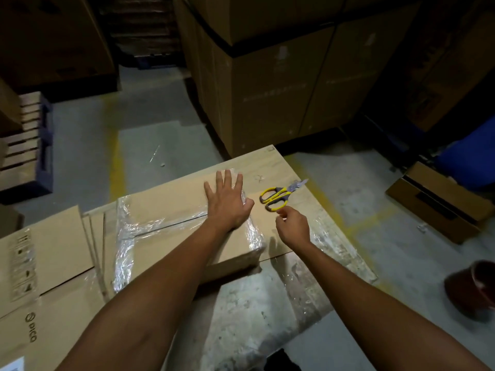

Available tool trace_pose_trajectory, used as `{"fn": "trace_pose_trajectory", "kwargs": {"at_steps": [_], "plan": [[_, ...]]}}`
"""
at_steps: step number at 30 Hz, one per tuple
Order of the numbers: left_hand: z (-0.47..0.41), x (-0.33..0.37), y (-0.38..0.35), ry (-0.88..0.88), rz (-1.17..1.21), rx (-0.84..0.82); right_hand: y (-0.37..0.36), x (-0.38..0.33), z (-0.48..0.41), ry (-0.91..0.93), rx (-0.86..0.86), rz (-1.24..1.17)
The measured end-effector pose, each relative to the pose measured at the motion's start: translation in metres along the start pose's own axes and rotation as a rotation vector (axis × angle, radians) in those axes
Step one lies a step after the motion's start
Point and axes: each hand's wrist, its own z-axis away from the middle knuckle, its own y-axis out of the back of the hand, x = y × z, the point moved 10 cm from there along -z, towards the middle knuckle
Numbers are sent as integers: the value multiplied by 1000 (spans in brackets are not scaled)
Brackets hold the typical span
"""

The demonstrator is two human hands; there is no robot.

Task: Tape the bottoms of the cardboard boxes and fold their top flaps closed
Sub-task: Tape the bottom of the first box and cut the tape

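My left hand (227, 202) presses flat, fingers spread, on the plastic-wrapped stack of flattened boxes (171, 236) in front of me. My right hand (293, 226) is curled at the handle of the yellow scissors (281, 196) just beside the stack; I cannot tell whether it grips them.

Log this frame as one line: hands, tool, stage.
left hand flat on plastic-wrapped bundle of flat cardboard boxes | right hand curled beside yellow-and-grey-handled scissors, contact unclear | stage: bundle unopened
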Motion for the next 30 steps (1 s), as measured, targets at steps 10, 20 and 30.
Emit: {"fn": "trace_pose_trajectory", "kwargs": {"at_steps": [10, 20, 30], "plan": [[-21, -13, -4, 102, 12, 70, -54, -10, -112, 125, -252, 469], [-31, -13, 1, 161, -6, 69, -77, 9, -109, 309, -354, 528], [-42, 0, 3, 232, 33, 89, -41, 39, -61, 345, -31, 503]]}}
